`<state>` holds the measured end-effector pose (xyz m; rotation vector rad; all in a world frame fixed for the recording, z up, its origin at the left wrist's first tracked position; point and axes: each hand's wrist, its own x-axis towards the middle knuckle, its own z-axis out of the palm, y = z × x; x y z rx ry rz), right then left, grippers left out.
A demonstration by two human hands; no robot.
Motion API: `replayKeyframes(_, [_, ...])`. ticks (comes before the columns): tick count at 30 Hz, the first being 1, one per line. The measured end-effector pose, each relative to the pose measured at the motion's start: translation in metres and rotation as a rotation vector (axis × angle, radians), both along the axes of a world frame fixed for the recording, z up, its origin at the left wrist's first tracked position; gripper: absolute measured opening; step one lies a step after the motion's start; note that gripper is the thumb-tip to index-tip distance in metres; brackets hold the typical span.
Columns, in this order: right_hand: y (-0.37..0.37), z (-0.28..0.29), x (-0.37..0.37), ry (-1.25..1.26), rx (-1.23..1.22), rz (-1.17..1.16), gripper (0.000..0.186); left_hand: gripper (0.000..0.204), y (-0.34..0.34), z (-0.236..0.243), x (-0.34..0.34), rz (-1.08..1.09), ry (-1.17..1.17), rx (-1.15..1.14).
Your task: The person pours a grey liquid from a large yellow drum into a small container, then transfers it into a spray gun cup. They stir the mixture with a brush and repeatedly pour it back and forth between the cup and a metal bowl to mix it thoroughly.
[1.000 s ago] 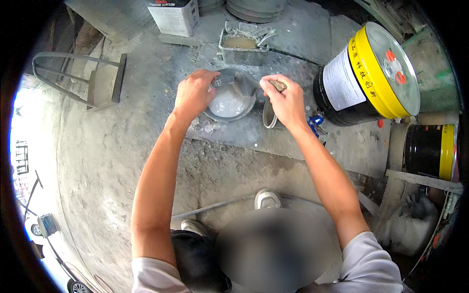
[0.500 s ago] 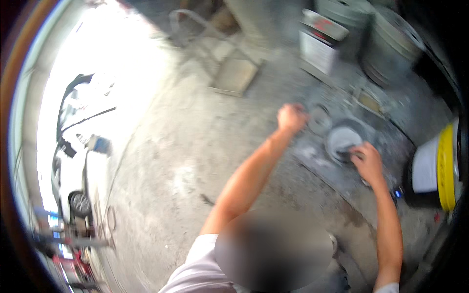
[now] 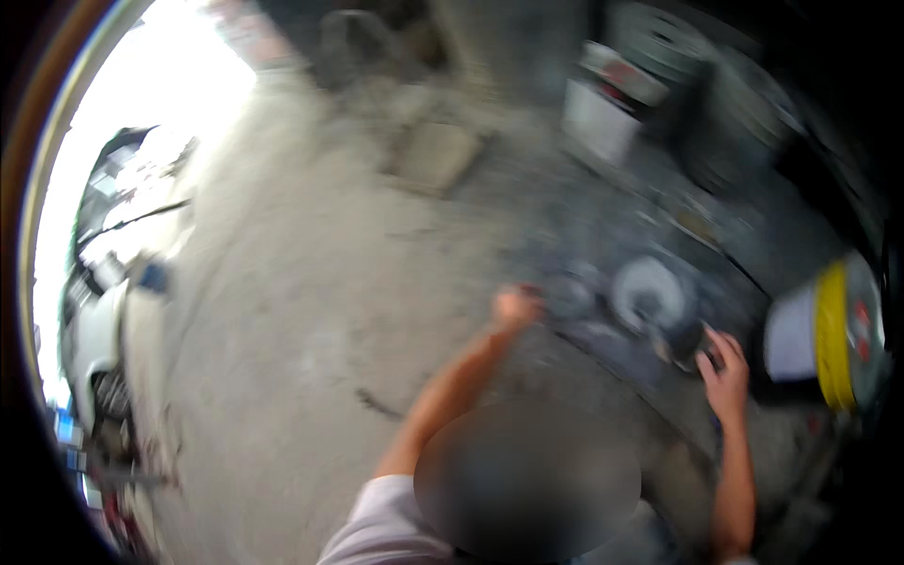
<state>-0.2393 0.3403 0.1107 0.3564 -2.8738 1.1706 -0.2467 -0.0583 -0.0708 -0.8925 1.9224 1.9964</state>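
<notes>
On the floor ahead, slightly right, stands a round container (image 3: 650,288) with pale contents and a dark patch near its front edge. My right hand (image 3: 723,375) hovers just to the right and near side of it, fingers apart, apparently holding nothing. To the container's left my left hand (image 3: 516,307) is closed, with something small and dark at its fingertips that blur keeps me from naming. A faint round disc-like thing (image 3: 571,296) lies between my left hand and the container.
A yellow-banded bucket (image 3: 832,334) stands at right. Beyond are a rectangular can (image 3: 601,121) and large grey drums (image 3: 664,42). A tray (image 3: 435,156) with a frame sits farther off. A car (image 3: 99,330) is at far left; a short dark strip (image 3: 377,403) lies on the floor.
My right hand has come away from the container toward me, its fingers now spread. My left hand has moved left and nearer. The view has shifted and blurred.
</notes>
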Motion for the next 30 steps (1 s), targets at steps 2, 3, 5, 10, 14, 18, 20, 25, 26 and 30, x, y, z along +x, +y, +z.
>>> replayKeyframes(2, [0.032, -0.001, 0.014, 0.009, 0.117, -0.163, 0.033, 0.048, -0.009, 0.006, 0.006, -0.297, 0.112, -0.803])
replayKeyframes(3, [0.065, -0.013, 0.023, 0.056, 0.185, -0.211, 0.033, 0.056, -0.007, 0.045, -0.008, -0.353, -0.006, -0.705])
replayKeyframes(5, [0.089, -0.041, 0.034, 0.027, 0.295, -0.237, 0.038, 0.068, -0.060, 0.038, -0.008, -0.122, 0.181, -0.780])
replayKeyframes(10, [0.119, -0.096, 0.074, -0.185, 0.368, -0.238, 0.054, 0.051, -0.073, 0.088, -0.010, -0.059, 0.350, -0.917])
replayKeyframes(14, [0.125, -0.127, 0.087, -0.163, 0.399, -0.361, 0.050, 0.042, -0.052, 0.104, 0.017, -0.107, 0.402, -0.809])
replayKeyframes(18, [0.131, -0.148, 0.080, -0.207, 0.191, -0.513, 0.036, 0.028, -0.027, 0.115, 0.029, -0.210, 0.478, -0.510])
replayKeyframes(20, [0.107, -0.136, 0.081, -0.177, 0.093, -0.504, 0.036, 0.024, -0.010, 0.136, 0.042, -0.337, 0.376, -0.297])
replayKeyframes(25, [0.010, -0.076, 0.091, -0.242, -0.373, -0.517, 0.042, 0.030, 0.067, 0.176, 0.047, -0.843, 0.271, -0.147])
replayKeyframes(26, [-0.006, -0.066, 0.091, -0.187, -0.408, -0.513, 0.045, 0.032, 0.091, 0.182, 0.042, -0.929, 0.315, -0.127])
replayKeyframes(30, [-0.098, -0.047, 0.074, -0.016, -0.552, -0.229, 0.051, 0.035, 0.131, 0.175, 0.032, -0.758, 0.347, -0.100])
